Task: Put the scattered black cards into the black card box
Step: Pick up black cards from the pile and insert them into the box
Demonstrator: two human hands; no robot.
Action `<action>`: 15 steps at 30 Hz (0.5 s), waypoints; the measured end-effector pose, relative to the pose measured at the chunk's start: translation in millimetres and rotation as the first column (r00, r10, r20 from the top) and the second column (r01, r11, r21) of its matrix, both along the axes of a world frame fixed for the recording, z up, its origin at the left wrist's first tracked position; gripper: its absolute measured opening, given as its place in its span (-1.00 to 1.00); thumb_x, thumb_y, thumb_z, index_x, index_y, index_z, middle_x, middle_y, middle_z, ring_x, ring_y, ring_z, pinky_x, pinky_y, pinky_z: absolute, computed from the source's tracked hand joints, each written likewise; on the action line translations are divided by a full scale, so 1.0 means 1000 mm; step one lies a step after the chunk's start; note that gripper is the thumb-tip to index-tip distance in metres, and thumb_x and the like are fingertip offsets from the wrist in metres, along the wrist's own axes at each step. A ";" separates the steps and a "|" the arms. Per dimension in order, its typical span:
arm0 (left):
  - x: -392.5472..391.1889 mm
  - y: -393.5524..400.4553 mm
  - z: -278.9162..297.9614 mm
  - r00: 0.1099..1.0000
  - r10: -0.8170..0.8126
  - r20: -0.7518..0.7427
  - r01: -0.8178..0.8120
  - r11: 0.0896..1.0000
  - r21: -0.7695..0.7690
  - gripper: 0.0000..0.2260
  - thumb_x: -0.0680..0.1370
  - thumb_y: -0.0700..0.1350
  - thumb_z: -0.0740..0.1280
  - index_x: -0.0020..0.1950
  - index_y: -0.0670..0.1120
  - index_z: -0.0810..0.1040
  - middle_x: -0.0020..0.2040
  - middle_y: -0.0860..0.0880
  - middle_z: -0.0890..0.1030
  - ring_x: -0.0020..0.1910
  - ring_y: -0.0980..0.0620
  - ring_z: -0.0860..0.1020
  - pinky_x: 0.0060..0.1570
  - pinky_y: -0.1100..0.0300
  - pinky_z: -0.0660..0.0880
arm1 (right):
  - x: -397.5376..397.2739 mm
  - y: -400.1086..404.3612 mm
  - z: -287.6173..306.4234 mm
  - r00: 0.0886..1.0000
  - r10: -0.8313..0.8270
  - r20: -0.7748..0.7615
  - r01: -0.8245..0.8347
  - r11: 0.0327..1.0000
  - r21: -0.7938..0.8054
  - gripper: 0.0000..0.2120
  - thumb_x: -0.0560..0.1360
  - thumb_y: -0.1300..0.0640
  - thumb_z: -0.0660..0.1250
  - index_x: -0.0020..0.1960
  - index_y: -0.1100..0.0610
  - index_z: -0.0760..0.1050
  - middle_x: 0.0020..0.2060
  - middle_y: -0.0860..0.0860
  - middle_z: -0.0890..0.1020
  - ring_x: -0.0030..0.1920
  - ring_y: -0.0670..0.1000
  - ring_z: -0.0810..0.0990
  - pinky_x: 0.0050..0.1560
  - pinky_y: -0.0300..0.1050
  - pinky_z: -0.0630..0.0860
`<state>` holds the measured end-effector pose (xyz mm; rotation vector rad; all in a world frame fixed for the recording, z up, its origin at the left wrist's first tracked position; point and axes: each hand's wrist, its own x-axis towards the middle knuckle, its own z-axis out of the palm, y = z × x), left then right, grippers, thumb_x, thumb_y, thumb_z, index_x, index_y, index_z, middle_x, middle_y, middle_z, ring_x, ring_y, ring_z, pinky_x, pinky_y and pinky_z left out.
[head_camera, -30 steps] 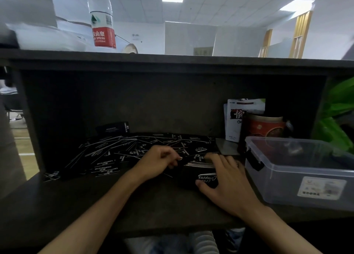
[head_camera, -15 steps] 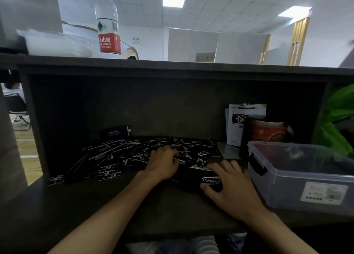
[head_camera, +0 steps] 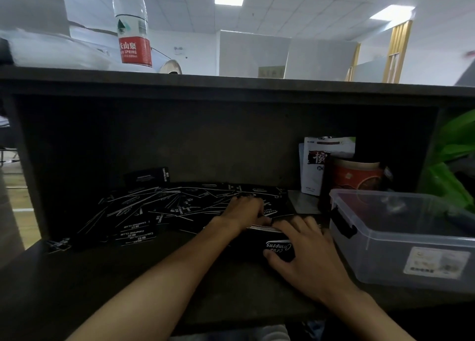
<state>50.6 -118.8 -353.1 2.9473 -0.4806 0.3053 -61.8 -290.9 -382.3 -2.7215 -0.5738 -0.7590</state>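
Nearest, the right hand (head_camera: pixel 305 250) grips the black card box (head_camera: pixel 276 247) on the dark shelf (head_camera: pixel 128 276), thumb on its lettered front and fingers over its far edge, as half a second ago. Just beyond, a white-edged stack of cards (head_camera: pixel 262 229) shows at the box's open top. Since a second ago the left hand (head_camera: pixel 244 210) has moved from the box mouth out over the scattered black cards (head_camera: pixel 154 207), fingers curled down on them; whether it pinches one cannot be told. This suggests another pickup is beginning, with most cards still loose. Right, a clear plastic tub (head_camera: pixel 401 240); behind, a red canister (head_camera: pixel 356 177); above, a water bottle (head_camera: pixel 132 29)
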 end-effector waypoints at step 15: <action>-0.017 0.028 0.023 0.994 0.085 -0.066 -0.102 0.545 -0.833 -0.88 0.56 -0.24 0.35 0.06 -0.10 0.59 0.03 -0.11 0.66 0.04 -0.02 0.61 0.02 0.17 0.54 | -0.003 0.000 0.003 1.000 -0.005 -0.026 0.005 1.000 0.008 -0.45 0.40 -0.45 0.03 0.31 -0.26 0.32 0.09 -0.25 0.38 0.15 -0.17 0.28 0.26 0.09 0.36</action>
